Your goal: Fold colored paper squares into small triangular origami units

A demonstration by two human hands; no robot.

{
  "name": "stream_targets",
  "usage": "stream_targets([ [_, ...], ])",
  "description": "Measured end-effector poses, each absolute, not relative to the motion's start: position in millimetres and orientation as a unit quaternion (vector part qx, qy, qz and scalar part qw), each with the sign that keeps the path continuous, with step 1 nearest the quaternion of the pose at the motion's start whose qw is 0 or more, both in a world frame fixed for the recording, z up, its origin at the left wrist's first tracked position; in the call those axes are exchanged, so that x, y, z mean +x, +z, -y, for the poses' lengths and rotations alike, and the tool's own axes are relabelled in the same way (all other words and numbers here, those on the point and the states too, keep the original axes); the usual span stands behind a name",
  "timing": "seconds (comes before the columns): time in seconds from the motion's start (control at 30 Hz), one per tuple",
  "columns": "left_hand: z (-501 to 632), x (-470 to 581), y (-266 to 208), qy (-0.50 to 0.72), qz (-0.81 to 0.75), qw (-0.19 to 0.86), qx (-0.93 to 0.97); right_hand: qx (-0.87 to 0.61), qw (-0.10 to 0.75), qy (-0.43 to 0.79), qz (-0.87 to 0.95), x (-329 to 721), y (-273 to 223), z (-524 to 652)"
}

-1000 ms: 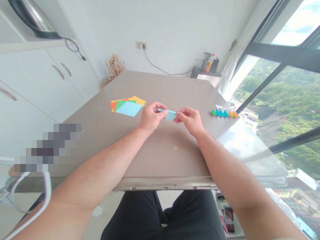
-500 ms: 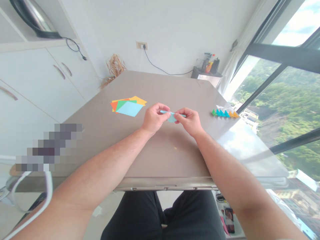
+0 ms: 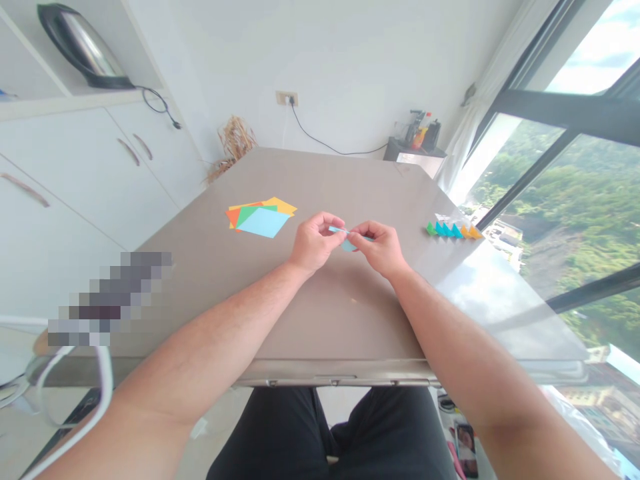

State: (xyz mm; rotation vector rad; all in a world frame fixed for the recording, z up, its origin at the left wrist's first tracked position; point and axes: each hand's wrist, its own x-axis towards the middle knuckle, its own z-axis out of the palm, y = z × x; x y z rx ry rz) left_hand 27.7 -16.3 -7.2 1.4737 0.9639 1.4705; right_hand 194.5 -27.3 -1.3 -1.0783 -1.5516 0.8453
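Observation:
Between my hands, a little above the table, is a small folded piece of light blue paper (image 3: pixel 349 245). My left hand (image 3: pixel 318 245) pinches its left end between thumb and fingers. My right hand (image 3: pixel 379 245) grips the right side, thumb on top, and the two thumbs nearly meet at the middle. Fingers cover much of the paper, so its exact folds are hidden. To the left lies a fanned stack of square sheets, with a light blue sheet (image 3: pixel 263 223) on top and a green sheet (image 3: pixel 245 215), orange and yellow ones under it.
A row of small folded paper pieces (image 3: pixel 453 231), green, blue and orange, stands at the table's (image 3: pixel 320 307) right side by the window. A blurred-out object (image 3: pixel 125 287) lies at the left edge beside a white cable (image 3: pixel 106 380). Bottles stand on a small cabinet (image 3: pixel 415 152) behind.
My hands have drawn slightly closer together, and less of the blue paper shows between them. The whole view has shifted a little.

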Motion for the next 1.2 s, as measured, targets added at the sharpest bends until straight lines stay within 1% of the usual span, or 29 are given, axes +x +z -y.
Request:
stream_targets([
  [0.2, 17.1, 26.0, -4.1, 0.594, -0.383, 0.443, 0.551, -0.457, 0.518, 0.34, 0.638, 194.9, -2.1, 26.8],
  [0.47, 13.7, 22.1, -5.4, 0.596, -0.387, 0.436, 0.552, -0.458, 0.513, 0.349, 0.636, 196.0, -3.1, 26.2],
  [0.77, 15.5, 24.6, -2.5, 0.601, -0.36, 0.464, 0.543, -0.453, 0.508, 0.344, 0.646, 196.8, -3.3, 28.7],
  [0.93, 15.5, 25.5, -5.6, 0.595, -0.372, 0.437, 0.562, -0.454, 0.509, 0.346, 0.644, 197.9, -3.8, 28.8],
  [1.2, 17.7, 25.4, -5.9, 0.499, -0.413, 0.366, 0.668, -0.468, 0.484, 0.311, 0.671, 198.8, -6.3, 28.5],
])
